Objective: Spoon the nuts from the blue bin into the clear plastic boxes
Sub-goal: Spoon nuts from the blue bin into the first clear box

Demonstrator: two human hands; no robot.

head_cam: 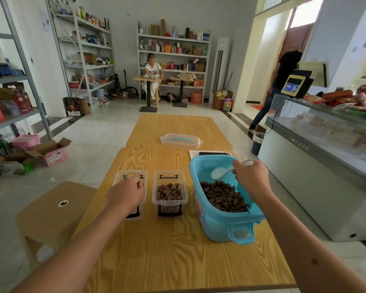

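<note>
A blue bin stands on the right of the wooden table, with brown nuts heaped in its near half. My right hand grips the handle of a white spoon; its empty bowl hangs above the nuts inside the bin. Two clear plastic boxes stand left of the bin. The middle box holds a layer of nuts. My left hand covers the left box, fingers curled over its right rim. What the left box holds is hidden.
The bin's clear lid with a blue handle lies farther back on the table. Papers and a phone lie behind the bin. A brown stool stands left of the table, a glass counter to the right. Two people are farther off.
</note>
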